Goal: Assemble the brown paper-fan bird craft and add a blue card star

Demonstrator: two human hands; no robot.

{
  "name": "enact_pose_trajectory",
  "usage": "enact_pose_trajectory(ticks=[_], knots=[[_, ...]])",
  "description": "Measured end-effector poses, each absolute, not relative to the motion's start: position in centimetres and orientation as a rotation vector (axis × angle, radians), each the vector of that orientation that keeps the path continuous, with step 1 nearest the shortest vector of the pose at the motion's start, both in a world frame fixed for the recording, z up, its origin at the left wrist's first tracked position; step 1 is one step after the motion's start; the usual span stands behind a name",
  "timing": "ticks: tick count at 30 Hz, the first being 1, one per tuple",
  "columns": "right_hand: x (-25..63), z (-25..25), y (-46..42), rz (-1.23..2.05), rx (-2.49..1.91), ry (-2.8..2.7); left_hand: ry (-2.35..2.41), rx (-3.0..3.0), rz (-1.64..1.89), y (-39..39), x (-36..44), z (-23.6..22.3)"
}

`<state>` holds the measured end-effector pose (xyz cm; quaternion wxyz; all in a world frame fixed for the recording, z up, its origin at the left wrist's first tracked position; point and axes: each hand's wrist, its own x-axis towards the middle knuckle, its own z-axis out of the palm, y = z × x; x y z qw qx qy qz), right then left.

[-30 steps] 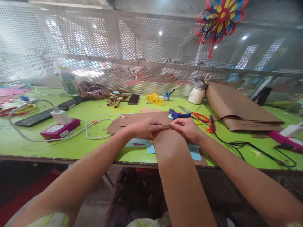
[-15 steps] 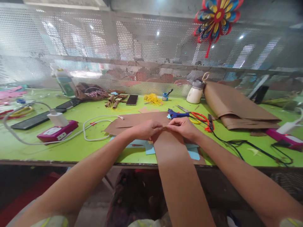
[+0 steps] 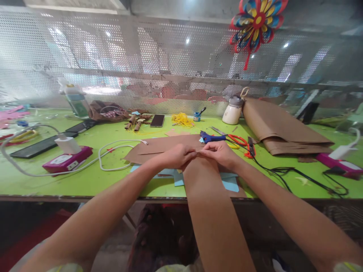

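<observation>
A long strip of brown paper [image 3: 214,204] runs from the table down over its front edge toward me. My left hand [image 3: 181,155] pinches the far end of this strip with its fingertips. Close beside it, my right hand [image 3: 218,153] pinches the same end between thumb and fingers. The fingertips nearly meet, and the edge between them is partly hidden. Under and behind my hands lie flat brown paper sheets [image 3: 153,147] and light blue paper pieces [image 3: 230,184]. Just beyond my right hand rests a blue glue gun [image 3: 212,137].
Orange-handled scissors [image 3: 238,140] and a black cable [image 3: 278,172] lie to the right, near folded brown paper [image 3: 286,124]. A purple power socket [image 3: 68,160] with a white cable stands left. Farther back are a phone [image 3: 157,121], yellow string [image 3: 182,119] and a white bottle [image 3: 232,110].
Both hands keep their pinch on the strip's end with barely any movement. The whole view has shifted slightly.
</observation>
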<state>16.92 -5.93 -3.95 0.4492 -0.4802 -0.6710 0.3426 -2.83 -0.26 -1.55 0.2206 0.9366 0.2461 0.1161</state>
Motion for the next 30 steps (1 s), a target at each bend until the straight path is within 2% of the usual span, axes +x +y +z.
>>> enact_pose_trajectory(ticks=[14,19,24,30], knots=[[18.1,-3.7,-5.9,1.116,-1.143,-1.571,0.584,2.589,0.245,0.5,-4.4,-1.0],[18.1,-3.6,-5.9,1.387,-0.982,-1.329,0.630,2.439,0.246,0.5,-4.5,-0.5],[18.1,-3.1,-6.2,1.400,-0.851,-1.188,0.546,2.262,0.394,0.1,-4.8,-0.2],[16.4,-2.0,-7.7,1.563,-0.821,-1.298,0.432,1.951,0.329,-0.8,-4.3,-0.5]])
